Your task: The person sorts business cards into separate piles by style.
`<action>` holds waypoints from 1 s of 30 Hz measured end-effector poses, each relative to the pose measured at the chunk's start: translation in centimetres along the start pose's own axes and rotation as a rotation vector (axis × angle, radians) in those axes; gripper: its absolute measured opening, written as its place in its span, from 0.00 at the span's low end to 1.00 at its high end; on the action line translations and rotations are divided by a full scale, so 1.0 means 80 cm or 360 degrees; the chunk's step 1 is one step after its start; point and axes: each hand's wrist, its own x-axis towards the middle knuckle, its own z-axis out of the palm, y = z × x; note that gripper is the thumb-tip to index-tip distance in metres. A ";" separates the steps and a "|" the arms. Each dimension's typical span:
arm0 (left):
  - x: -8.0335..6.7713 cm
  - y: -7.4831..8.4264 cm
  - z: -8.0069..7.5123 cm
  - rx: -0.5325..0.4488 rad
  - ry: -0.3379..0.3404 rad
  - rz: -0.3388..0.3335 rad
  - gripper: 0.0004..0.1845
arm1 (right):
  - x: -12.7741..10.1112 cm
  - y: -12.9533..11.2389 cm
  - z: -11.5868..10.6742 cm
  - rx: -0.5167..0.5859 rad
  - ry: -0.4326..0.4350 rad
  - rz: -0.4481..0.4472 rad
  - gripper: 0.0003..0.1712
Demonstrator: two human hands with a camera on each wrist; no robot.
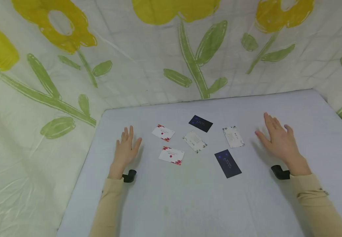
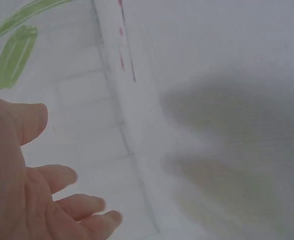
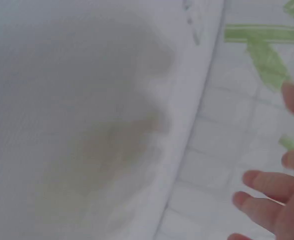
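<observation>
Six cards, all lying flat on the pale worktop (image 1: 171, 204), apart from each other, in a loose cluster between the two hands. Left side of the cluster: upper red-floral card (image 1: 163, 132) and lower red-floral card (image 1: 171, 155), both white with red corners. Middle: central leaf-edged card (image 1: 195, 142), white, with far dark card (image 1: 200, 123) just beyond it. Right side: right leaf-edged card (image 1: 233, 137), with near dark card (image 1: 228, 164) on the person's side of it. Both dark ones carry blue spots and small text, too small to read.

Left hand (image 1: 124, 151): raised over the worktop, left of the red-floral pair. Grip loose, fingers extended, thumb spread, holding nothing. Right hand (image 1: 281, 141): raised right of the right leaf-edged card, same kind of grip, thumb toward the cards, nothing held. Both cast shadows on the surface.

Tan sleeves (image 1: 316, 194) on both arms; black device (image 1: 281, 172) at each wrist. Flower-print curtain (image 1: 147, 65) behind the worktop and at its sides.
</observation>
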 end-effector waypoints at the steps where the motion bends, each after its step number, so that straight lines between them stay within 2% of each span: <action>1: -0.003 0.003 -0.002 -0.0051 0.0014 0.0003 0.37 | 0.001 -0.006 -0.001 -0.0007 0.0115 -0.0031 0.36; 4: -0.010 0.015 -0.005 -0.0233 0.0076 0.0048 0.33 | 0.007 -0.031 -0.003 0.0029 0.0416 -0.0067 0.21; 6: -0.014 0.026 -0.006 -0.0344 0.0110 0.0125 0.28 | 0.011 -0.051 -0.004 0.0111 0.0478 -0.0074 0.14; 8: -0.017 0.037 -0.005 -0.0412 0.0106 0.0215 0.22 | 0.017 -0.072 -0.002 0.0214 0.0452 -0.0094 0.10; 12: -0.019 0.055 0.003 -0.0404 0.0008 0.0364 0.16 | 0.027 -0.114 0.016 0.0415 0.0239 -0.0231 0.07; 16: -0.016 0.068 0.019 -0.0338 -0.0145 0.0421 0.16 | 0.033 -0.159 0.043 0.0573 -0.0103 -0.0282 0.08; 19: -0.012 0.071 0.032 -0.0296 -0.0250 0.0463 0.19 | 0.036 -0.190 0.064 0.0605 -0.0368 -0.0251 0.12; 22: -0.007 0.073 0.043 -0.0250 -0.0312 0.0538 0.22 | 0.038 -0.217 0.086 0.0554 -0.0574 -0.0207 0.17; 25: -0.006 0.074 0.051 -0.0193 -0.0341 0.0610 0.25 | 0.040 -0.238 0.108 0.0460 -0.0691 -0.0211 0.22; 30: -0.006 0.075 0.056 -0.0108 -0.0329 0.0684 0.25 | 0.039 -0.261 0.136 0.0320 -0.0650 -0.0310 0.27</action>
